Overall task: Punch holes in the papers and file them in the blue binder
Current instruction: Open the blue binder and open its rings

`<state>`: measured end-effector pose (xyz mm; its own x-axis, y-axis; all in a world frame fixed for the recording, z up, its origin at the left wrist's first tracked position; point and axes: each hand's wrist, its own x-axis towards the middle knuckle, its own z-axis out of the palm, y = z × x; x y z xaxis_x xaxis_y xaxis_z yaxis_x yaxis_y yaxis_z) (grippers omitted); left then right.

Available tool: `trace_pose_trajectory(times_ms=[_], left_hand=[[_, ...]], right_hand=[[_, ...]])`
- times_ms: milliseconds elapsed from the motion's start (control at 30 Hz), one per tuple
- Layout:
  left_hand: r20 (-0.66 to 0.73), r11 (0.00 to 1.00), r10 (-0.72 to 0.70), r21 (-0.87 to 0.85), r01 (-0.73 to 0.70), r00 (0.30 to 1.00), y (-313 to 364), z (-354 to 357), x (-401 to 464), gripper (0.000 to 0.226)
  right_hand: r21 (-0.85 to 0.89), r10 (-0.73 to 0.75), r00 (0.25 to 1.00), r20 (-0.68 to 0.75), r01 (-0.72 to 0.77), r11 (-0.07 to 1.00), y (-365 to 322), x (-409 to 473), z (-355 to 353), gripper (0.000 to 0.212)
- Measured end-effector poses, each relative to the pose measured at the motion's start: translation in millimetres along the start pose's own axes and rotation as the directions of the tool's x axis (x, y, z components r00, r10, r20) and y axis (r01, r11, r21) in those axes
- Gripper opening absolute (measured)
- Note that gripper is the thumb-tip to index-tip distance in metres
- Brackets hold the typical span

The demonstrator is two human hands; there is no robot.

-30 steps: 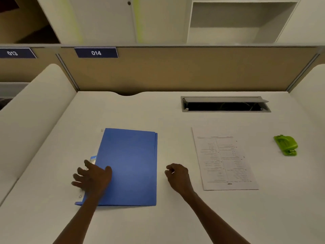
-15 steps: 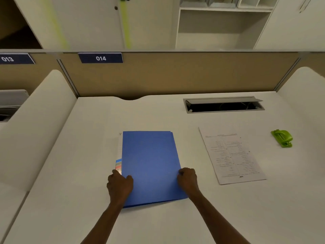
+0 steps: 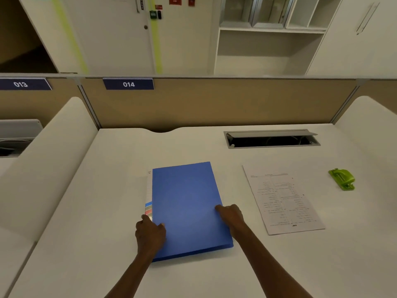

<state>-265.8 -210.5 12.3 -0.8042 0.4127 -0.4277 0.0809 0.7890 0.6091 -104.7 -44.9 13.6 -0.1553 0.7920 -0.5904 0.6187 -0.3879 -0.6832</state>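
Blue binder (image 3: 189, 208) lay closed and flat on the white desk (image 3: 107, 190), right in front of the person, with both hands on its near half. Left hand (image 3: 150, 234) sat at the left edge near the bottom corner, fingers curled over the cover's edge with the thumb side resting on the blue, just below a few coloured index tabs (image 3: 148, 208) and a strip of white filed pages peeking out along that side. Right hand (image 3: 231, 216) sat at the opposite, right edge, fingers bent and pressed against the cover rim (whether they had actually hooked under it, I could not tell).

Judging by the layout, this looked like the squaring-up or opening step: the binder was being positioned, and no punching had begun. Printed paper sheet (image 3: 283, 200) lay flat just beside the binder on its right, close to the right hand but untouched. Green hole punch (image 3: 342, 179) sat further right again, well apart from both hands.

Next move, as I read it, called for lifting the cover open, or else for the right hand to let go and reach across for the sheet and the punch. Thin paper lying flat would need a fingertip slid under an edge to pick up cleanly.
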Motion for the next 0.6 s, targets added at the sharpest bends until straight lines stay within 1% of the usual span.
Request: trace_pose_trajectory(times_ms=[67,133,167,233,300,367,433,467,533,600], left_hand=[[0.016,0.995,-0.010,0.098,0.009,1.000,7,1,-2,0.074],[0.047,0.981,0.054,0.184,-0.062,0.997,17,5,-5,0.087],[0.074,0.976,0.097,0.186,-0.109,0.993,25,7,-7,0.090],[0.125,0.972,0.180,0.129,-0.196,0.976,49,12,-13,0.092],[0.138,0.964,0.260,0.022,-0.266,0.956,77,14,-23,0.089],[0.119,0.957,0.286,-0.083,-0.277,0.951,103,11,-32,0.091],[0.122,0.957,0.280,-0.119,-0.266,0.952,120,1,-38,0.100],[0.123,0.955,0.286,-0.116,-0.272,0.950,125,-7,-39,0.097],[0.111,0.951,0.300,-0.113,-0.288,0.947,130,-27,-39,0.079],[0.111,0.944,0.311,-0.156,-0.292,0.944,131,-47,-38,0.063]], right_hand=[[0.076,-0.077,0.997,-0.022,0.078,0.994,-10,-9,-10,0.028],[0.077,-0.170,0.985,-0.034,0.173,0.982,-22,-23,-17,0.028],[0.083,-0.206,0.978,-0.032,0.208,0.975,-27,-31,-20,0.029],[0.127,-0.231,0.973,-0.012,0.231,0.965,-35,-47,-25,0.033],[0.217,-0.236,0.970,0.058,0.218,0.951,-45,-65,-29,0.031],[0.313,-0.291,0.942,0.169,0.229,0.922,-53,-81,-28,0.027],[0.367,-0.370,0.895,0.251,0.266,0.891,-58,-91,-24,0.026],[0.391,-0.396,0.872,0.287,0.271,0.880,-58,-94,-22,0.024],[0.428,-0.434,0.826,0.359,0.267,0.863,-58,-93,-16,0.020],[0.417,-0.447,0.803,0.393,0.277,0.865,-54,-87,-5,0.018]])
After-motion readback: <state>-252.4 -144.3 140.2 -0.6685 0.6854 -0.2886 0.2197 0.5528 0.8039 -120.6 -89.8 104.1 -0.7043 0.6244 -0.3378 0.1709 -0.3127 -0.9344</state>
